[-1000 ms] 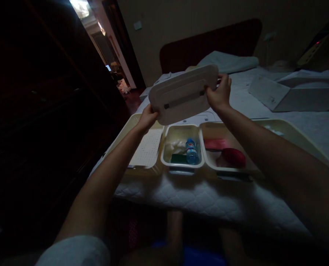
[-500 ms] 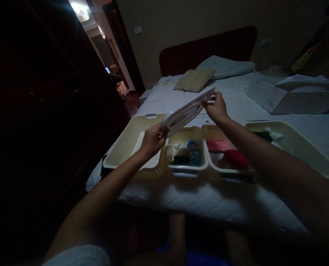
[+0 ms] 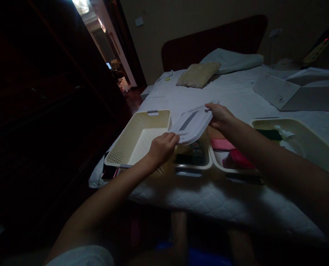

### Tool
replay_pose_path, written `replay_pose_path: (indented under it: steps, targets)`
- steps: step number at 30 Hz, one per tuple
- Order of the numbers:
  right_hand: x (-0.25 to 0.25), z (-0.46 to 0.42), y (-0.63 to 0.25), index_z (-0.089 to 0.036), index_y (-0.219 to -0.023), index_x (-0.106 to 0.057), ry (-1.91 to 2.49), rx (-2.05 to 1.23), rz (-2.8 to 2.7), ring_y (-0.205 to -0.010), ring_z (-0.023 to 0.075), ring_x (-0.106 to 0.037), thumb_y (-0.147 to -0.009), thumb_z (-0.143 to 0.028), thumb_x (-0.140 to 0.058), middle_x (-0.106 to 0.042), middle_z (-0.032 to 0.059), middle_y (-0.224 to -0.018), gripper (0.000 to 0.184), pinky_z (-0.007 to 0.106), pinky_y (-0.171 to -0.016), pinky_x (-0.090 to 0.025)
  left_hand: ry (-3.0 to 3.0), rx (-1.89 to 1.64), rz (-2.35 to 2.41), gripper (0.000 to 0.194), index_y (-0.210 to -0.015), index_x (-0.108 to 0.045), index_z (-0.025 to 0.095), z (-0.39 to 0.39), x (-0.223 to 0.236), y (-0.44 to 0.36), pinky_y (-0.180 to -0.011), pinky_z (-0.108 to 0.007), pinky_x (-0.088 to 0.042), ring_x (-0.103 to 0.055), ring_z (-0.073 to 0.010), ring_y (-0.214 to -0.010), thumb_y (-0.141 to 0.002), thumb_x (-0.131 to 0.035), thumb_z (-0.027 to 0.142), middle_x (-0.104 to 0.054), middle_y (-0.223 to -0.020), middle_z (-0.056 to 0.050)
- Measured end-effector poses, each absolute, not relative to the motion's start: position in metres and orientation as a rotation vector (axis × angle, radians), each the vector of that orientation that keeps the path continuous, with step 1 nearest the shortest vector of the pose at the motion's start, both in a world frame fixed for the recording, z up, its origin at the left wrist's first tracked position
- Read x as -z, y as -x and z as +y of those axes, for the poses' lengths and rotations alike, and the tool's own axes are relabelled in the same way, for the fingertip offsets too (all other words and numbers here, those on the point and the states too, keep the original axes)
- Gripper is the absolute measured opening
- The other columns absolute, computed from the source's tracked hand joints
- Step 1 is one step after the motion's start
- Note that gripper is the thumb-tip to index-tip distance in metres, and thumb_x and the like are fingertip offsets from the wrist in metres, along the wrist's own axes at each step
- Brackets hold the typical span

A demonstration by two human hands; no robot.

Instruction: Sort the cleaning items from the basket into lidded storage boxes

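Observation:
A white plastic lid (image 3: 192, 124) with a grey strip hangs just above a small white bin (image 3: 194, 165) on the bed. My left hand (image 3: 162, 147) grips the lid's near left corner. Its far right edge is held by my right hand (image 3: 219, 114). Under the lid, the small bin holds a bottle and dark things, mostly hidden. Left of it stands a cream perforated basket (image 3: 138, 137). To the right, another bin (image 3: 237, 168) contains a pink cloth and a red thing.
A larger cream tub (image 3: 305, 142) lies at the right. An open cardboard box (image 3: 300, 92) and two pillows (image 3: 199, 74) rest further up the bed. Dark furniture (image 3: 42, 111) lines the left, with a lit doorway beyond. My legs show below the mattress edge.
Both hands have brought the lid down from chest height and tipped it flat, so it now hovers low over the small bin.

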State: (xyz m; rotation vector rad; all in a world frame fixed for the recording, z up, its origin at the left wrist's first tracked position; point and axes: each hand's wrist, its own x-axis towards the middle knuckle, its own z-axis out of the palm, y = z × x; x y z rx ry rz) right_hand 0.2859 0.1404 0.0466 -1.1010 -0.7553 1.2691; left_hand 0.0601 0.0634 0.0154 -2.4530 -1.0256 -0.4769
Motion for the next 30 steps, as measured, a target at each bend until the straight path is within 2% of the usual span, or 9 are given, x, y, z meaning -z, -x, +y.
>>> replay_pose_path:
  steps: [3, 5, 7, 9, 13, 18, 24, 30]
  targets:
    - [-0.042, 0.145, -0.294, -0.026, -0.084, -0.054, 1.137, -1.237, -0.755, -0.075, 0.0234, -0.064, -0.067, -0.015, -0.053, -0.057, 0.0022, -0.068, 0.021, 0.035, -0.063, -0.06, 2.48, 0.556, -1.057, 0.022, -0.107, -0.06, 0.014, 0.06, -0.005, -0.057, -0.078, -0.034, -0.054, -0.065, -0.0217, -0.095, -0.093, -0.046, 0.021, -0.069, -0.109, -0.013]
    - [-0.041, 0.146, -0.302, -0.027, -0.083, -0.054, 1.152, -1.22, -0.748, -0.076, 0.0232, -0.063, -0.065, -0.01, -0.052, -0.056, 0.0019, -0.066, 0.025, 0.035, -0.065, -0.061, 2.479, 0.631, -1.211, 0.033, -0.118, -0.056, 0.009, 0.06, 0.002, -0.05, -0.088, -0.038, -0.053, -0.063, -0.0248, -0.105, -0.092, -0.051, 0.028, -0.066, -0.118, -0.017]
    - [-0.041, 0.145, -0.309, -0.029, -0.083, -0.054, 1.165, -1.202, -0.734, -0.075, 0.0225, -0.063, -0.066, -0.008, -0.052, -0.054, 0.0015, -0.063, 0.027, 0.035, -0.067, -0.061, 2.467, 0.689, -1.443, 0.044, -0.124, -0.052, 0.005, 0.062, 0.006, -0.041, -0.095, -0.041, -0.051, -0.061, -0.0276, -0.112, -0.09, -0.054, 0.033, -0.062, -0.122, -0.02]
    - [-0.042, 0.144, -0.313, -0.03, -0.081, -0.054, 1.178, -1.194, -0.713, -0.073, 0.0217, -0.063, -0.07, -0.008, -0.051, -0.053, 0.0014, -0.062, 0.025, 0.034, -0.068, -0.061, 2.452, 0.731, -1.692, 0.047, -0.126, -0.05, 0.004, 0.069, 0.008, -0.033, -0.098, -0.041, -0.049, -0.06, -0.0287, -0.114, -0.089, -0.055, 0.033, -0.061, -0.125, -0.021]
    - [-0.042, 0.142, -0.312, -0.026, -0.077, -0.054, 1.161, -1.259, -0.614, -0.067, 0.0175, -0.061, -0.083, -0.011, -0.047, -0.059, 0.0011, -0.066, 0.017, 0.03, -0.066, -0.059, 2.477, 0.737, -2.149, 0.046, -0.123, -0.053, 0.008, 0.092, 0.011, -0.034, -0.095, -0.036, -0.049, -0.061, -0.0269, -0.115, -0.084, -0.058, 0.031, -0.061, -0.127, -0.018]
    - [-0.038, 0.136, -0.31, -0.018, -0.074, -0.056, 1.084, -1.376, -0.586, -0.06, 0.013, -0.058, -0.091, -0.015, -0.043, -0.058, 0.0, -0.062, 0.022, 0.027, -0.07, -0.056, 2.436, 0.542, -2.529, 0.047, -0.122, -0.054, 0.011, 0.119, 0.017, -0.049, -0.086, -0.031, -0.051, -0.065, -0.0258, -0.107, -0.081, -0.058, 0.035, -0.067, -0.118, -0.017]
    - [-0.034, 0.131, -0.309, -0.017, -0.074, -0.059, 1.081, -1.393, -0.624, -0.064, 0.0146, -0.059, -0.09, -0.015, -0.044, -0.059, 0.0005, -0.063, 0.021, 0.031, -0.075, -0.056, 2.352, 0.34, -2.451, 0.029, -0.107, -0.061, 0.015, 0.121, 0.016, -0.062, -0.081, -0.034, -0.051, -0.066, -0.0298, -0.105, -0.082, -0.049, 0.024, -0.069, -0.113, -0.018]
    - [-0.028, 0.134, -0.313, -0.019, -0.069, -0.056, 1.101, -1.351, -0.663, -0.065, 0.0146, -0.059, -0.087, -0.013, -0.046, -0.059, 0.0013, -0.064, 0.022, 0.032, -0.074, -0.056, 2.394, 0.282, -2.279, 0.024, -0.097, -0.064, 0.012, 0.114, 0.007, -0.066, -0.076, -0.039, -0.05, -0.067, -0.0356, -0.099, -0.076, -0.052, 0.015, -0.069, -0.106, -0.024]
